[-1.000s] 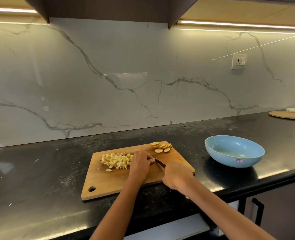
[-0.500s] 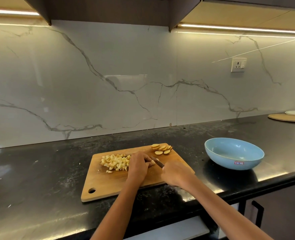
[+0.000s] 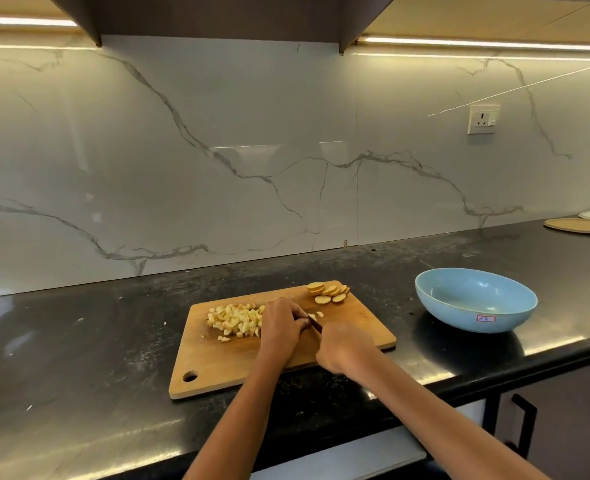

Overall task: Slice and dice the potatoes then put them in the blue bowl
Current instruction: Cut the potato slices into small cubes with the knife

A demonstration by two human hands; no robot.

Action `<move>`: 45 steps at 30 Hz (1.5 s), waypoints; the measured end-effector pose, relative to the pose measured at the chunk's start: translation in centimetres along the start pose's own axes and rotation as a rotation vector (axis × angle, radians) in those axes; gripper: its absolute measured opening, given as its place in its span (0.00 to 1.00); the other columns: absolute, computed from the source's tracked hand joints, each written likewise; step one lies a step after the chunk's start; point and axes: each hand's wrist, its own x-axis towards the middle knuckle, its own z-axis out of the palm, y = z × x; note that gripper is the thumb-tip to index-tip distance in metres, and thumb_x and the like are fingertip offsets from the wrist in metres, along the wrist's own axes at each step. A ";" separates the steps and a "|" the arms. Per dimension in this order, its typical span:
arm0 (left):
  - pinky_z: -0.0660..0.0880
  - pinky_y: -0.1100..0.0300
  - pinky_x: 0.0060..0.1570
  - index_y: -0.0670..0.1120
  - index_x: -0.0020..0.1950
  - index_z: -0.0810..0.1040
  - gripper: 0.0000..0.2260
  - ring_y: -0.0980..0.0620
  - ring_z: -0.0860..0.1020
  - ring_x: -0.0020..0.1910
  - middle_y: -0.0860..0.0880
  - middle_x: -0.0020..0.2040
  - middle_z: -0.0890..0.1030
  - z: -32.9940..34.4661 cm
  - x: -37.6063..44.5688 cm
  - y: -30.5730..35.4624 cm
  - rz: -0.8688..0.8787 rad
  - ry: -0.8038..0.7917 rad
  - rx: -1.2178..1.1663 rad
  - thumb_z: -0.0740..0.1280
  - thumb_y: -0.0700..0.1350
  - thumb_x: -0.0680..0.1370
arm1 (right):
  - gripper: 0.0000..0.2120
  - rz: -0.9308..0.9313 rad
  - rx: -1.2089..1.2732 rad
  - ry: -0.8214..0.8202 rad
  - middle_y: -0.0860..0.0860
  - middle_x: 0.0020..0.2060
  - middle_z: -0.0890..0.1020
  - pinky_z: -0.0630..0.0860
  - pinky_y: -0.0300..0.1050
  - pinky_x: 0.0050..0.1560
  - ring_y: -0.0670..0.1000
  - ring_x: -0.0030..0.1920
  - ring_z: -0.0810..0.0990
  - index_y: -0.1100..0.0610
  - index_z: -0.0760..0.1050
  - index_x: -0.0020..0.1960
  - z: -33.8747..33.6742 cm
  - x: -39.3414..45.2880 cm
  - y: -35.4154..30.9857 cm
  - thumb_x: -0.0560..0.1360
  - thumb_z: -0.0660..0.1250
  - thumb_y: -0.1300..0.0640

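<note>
A wooden cutting board (image 3: 224,368) lies on the black counter. A pile of diced potato (image 3: 234,318) sits on its left part. Several round potato slices (image 3: 328,293) lie at its far right corner. My left hand (image 3: 281,325) presses down on potato pieces in the board's middle, mostly hiding them; small bits (image 3: 318,314) show beside it. My right hand (image 3: 343,346) grips a knife (image 3: 316,323) whose dark blade points toward the left hand. The blue bowl (image 3: 473,299) stands empty on the counter to the right of the board.
The black counter (image 3: 78,341) runs along a marble backsplash. A tan round mat with a white plate (image 3: 581,224) lies far right at the back. A wall socket (image 3: 482,118) is above the bowl. A cabinet handle (image 3: 524,424) is below the counter edge.
Both hands have stayed over the board's middle with small cutting motions; the knife blade has shifted slightly toward the left hand. The view moved a little.
</note>
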 end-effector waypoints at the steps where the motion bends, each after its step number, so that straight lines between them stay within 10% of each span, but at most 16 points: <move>1: 0.73 0.65 0.47 0.42 0.44 0.84 0.03 0.56 0.77 0.43 0.47 0.44 0.83 0.0 0.0 0.0 0.000 0.007 0.003 0.72 0.38 0.71 | 0.16 0.002 -0.014 0.012 0.55 0.60 0.75 0.72 0.44 0.54 0.54 0.60 0.75 0.59 0.70 0.65 0.3 -0.4 0.3 0.78 0.60 0.59; 24: 0.73 0.64 0.55 0.43 0.57 0.80 0.11 0.54 0.78 0.51 0.47 0.53 0.82 0.0 0.9 -0.8 0.022 0.023 -0.040 0.65 0.36 0.77 | 0.12 -0.026 0.238 0.150 0.49 0.36 0.73 0.70 0.45 0.40 0.51 0.42 0.76 0.54 0.69 0.40 -1.1 2.3 4.1 0.80 0.53 0.54; 29: 0.69 0.60 0.62 0.45 0.61 0.77 0.13 0.53 0.75 0.58 0.48 0.59 0.79 0.8 1.6 0.8 0.218 -0.192 0.053 0.66 0.42 0.77 | 0.16 -0.091 0.333 0.214 0.49 0.33 0.72 0.67 0.40 0.31 0.46 0.30 0.70 0.57 0.72 0.46 -0.7 4.7 5.3 0.82 0.50 0.51; 45: 0.65 0.70 0.34 0.50 0.36 0.69 0.11 0.58 0.70 0.33 0.52 0.35 0.73 -0.8 4.4 -2.3 0.106 -0.188 0.160 0.65 0.46 0.77 | 0.18 -0.322 1.003 0.460 0.49 0.26 0.68 0.59 0.33 0.20 0.42 0.18 0.64 0.56 0.66 0.36 -0.3 11.2 3.7 0.83 0.51 0.54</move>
